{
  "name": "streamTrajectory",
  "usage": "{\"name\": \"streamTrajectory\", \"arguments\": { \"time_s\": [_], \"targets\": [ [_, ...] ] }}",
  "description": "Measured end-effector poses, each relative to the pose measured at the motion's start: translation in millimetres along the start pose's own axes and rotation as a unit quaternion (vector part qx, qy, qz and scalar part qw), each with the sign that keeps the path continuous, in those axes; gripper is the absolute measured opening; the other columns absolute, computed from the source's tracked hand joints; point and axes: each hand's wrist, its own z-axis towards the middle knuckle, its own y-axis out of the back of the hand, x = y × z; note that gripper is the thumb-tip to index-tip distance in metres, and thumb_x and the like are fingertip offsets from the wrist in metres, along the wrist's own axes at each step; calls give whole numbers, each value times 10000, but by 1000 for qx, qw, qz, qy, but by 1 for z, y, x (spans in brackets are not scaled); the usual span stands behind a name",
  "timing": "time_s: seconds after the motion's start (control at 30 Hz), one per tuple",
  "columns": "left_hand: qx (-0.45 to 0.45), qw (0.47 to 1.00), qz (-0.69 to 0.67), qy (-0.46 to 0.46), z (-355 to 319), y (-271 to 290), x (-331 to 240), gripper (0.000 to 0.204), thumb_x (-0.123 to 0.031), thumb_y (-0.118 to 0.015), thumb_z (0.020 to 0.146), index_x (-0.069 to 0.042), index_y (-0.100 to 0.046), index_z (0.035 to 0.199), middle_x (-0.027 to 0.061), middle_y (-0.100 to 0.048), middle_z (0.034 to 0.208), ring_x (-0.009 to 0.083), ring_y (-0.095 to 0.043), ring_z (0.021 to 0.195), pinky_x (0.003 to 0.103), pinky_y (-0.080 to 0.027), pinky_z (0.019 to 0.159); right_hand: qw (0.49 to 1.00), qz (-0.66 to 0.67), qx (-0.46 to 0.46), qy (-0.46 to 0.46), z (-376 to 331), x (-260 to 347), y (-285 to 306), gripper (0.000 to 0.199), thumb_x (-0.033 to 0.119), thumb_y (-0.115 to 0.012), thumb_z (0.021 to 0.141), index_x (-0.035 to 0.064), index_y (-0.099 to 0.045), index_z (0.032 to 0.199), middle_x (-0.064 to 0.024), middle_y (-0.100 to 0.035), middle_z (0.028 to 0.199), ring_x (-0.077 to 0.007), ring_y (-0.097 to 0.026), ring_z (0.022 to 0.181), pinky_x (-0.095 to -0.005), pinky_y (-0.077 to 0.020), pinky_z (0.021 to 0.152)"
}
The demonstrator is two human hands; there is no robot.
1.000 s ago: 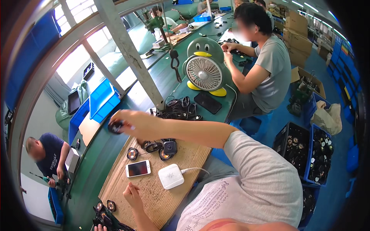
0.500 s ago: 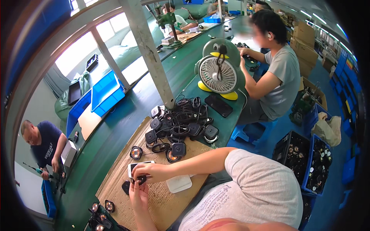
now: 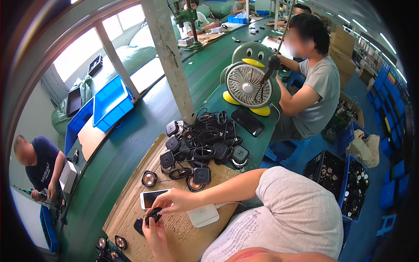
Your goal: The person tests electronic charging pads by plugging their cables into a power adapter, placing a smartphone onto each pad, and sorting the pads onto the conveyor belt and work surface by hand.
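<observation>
Above the cardboard sheet [image 3: 126,205], my left hand [image 3: 156,233] and my right hand [image 3: 174,201] meet, fingers closed on what looks like a small bundle of black cable [image 3: 152,216]. My fingers partly cover it. Beside my left fingertips lies a black square puck-like unit [image 3: 139,225], partly hidden. A white-edged phone [image 3: 152,199] rests flat just beyond my right hand. Under my right wrist is a white square pad [image 3: 204,215] with a thin white cord. An open round part with a copper-coloured centre [image 3: 149,178] sits farther off on the cardboard.
A heap of black units with tangled cables [image 3: 209,139] covers the far part of the cardboard. Behind it stand a penguin-shaped fan [image 3: 248,78] and a black phone [image 3: 248,122]. More copper-centred parts [image 3: 121,242] lie near left. Co-workers sit across and beyond. Filled crates [image 3: 353,187] stand at right.
The view has shifted slightly. My right fingers have spread a little around the black bundle, which both hands still hold. The penguin fan's face is now uncovered by the dark hanging thing.
</observation>
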Motion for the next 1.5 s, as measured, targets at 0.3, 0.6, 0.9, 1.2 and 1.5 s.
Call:
{"name": "streamTrajectory", "arguments": {
  "time_s": [0.3, 0.6, 0.9, 1.2, 1.5],
  "targets": [
    [-29, 984, 161, -68, -6, -6, -1, 292, -74, -674, 867, 25, -522, 1096, 134, -593, 1024, 201, -597, 944, 282, -483, 852, 999, -29, -14, -37, -2, 7, -1, 225, -19, -639, 828, 40, -629, 1044, -62, -689, 893, -104, -622, 754, -214, -506, 666],
    [70, 995, -66, -7, -7, -8, -6, 402, -73, -681, 860, 7, -463, 1188, 152, -551, 1076, 246, -582, 985, 305, -473, 899, 996, 33, 53, -61, 4, 10, 7, 219, 3, -674, 802, 76, -629, 1004, -36, -666, 892, -122, -609, 791, -266, -502, 708],
    [39, 999, 5, 3, -4, -6, 1, 421, -111, -698, 852, -18, -456, 1183, 157, -522, 1142, 274, -561, 1035, 374, -428, 980, 942, -290, -30, 169, -4, 6, 6, 223, 43, -716, 749, 119, -661, 951, -17, -654, 901, -161, -590, 814, -291, -488, 692],
    [0, 970, 128, -208, -6, -34, 7, 234, -104, -670, 855, -48, -544, 1045, 146, -568, 1160, 273, -576, 982, 373, -452, 927, 995, -92, 12, 48, 1, 2, -6, 81, 65, -725, 769, 78, -697, 845, -24, -646, 927, -144, -547, 758, -260, -468, 666],
    [-33, 967, 247, -55, -7, -31, -18, 112, 15, -688, 781, 13, -664, 890, 85, -679, 870, 149, -631, 739, 209, -516, 679, 996, -43, -40, -74, 3, 3, -7, 60, 91, -686, 837, 36, -704, 853, -27, -683, 711, -73, -552, 587, -194, -440, 542]
  ]
}}
